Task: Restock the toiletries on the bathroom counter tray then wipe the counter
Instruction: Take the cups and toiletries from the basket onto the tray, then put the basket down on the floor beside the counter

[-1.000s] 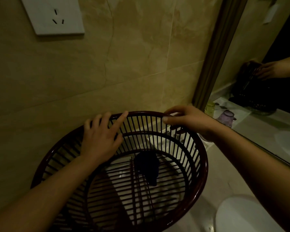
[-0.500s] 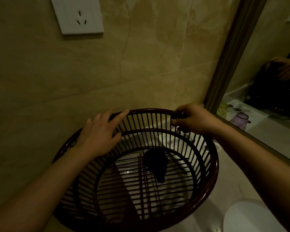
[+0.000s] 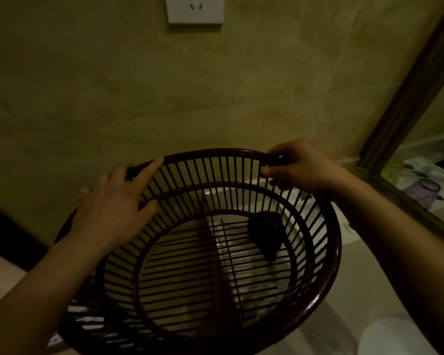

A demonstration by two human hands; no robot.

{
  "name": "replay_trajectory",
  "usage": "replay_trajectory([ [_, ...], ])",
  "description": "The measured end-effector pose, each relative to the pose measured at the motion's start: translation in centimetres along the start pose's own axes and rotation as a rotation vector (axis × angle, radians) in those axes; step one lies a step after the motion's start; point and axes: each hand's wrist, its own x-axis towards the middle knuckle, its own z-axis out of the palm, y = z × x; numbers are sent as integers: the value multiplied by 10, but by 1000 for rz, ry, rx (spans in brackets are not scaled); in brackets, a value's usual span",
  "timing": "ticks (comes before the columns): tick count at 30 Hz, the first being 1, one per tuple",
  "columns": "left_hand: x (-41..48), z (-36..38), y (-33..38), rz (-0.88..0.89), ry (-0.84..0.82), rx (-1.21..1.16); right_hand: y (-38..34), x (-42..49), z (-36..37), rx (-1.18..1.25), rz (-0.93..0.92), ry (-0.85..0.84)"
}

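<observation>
Hands: right hand (image 3: pixel 301 166) clenched on basket (image 3: pixel 328 254) rim; left hand (image 3: pixel 113 208) spread flat against slats.
Purpose: basket apparently steadied above desk (image 3: pixel 349 301).

socket (image 3: pixel 194 11) cropped, dark object (image 3: pixel 263 235) indistinct

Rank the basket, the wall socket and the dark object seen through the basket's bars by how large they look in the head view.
1. Basket, largest by far.
2. Wall socket, cut off by the top edge.
3. Dark object; close to the socket in apparent size, so their order is unsure.
</observation>
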Motion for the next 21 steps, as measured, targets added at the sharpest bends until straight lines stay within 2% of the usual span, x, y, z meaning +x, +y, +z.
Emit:
replay_trajectory([
  [4,-37,-1,-34,-61,-10,-121,-30,-5,24,-28,-31,-38],
  [11,-105,10,-103,-154,134,-88,-90,-21,97,-123,-71,-35],
  [16,-143,26,-158,-225,50,-125,-115,-21,169,-173,-78,-74],
  [21,-175,69,-192,-279,-39,-182,-97,-9,239,-266,-95,-105],
])
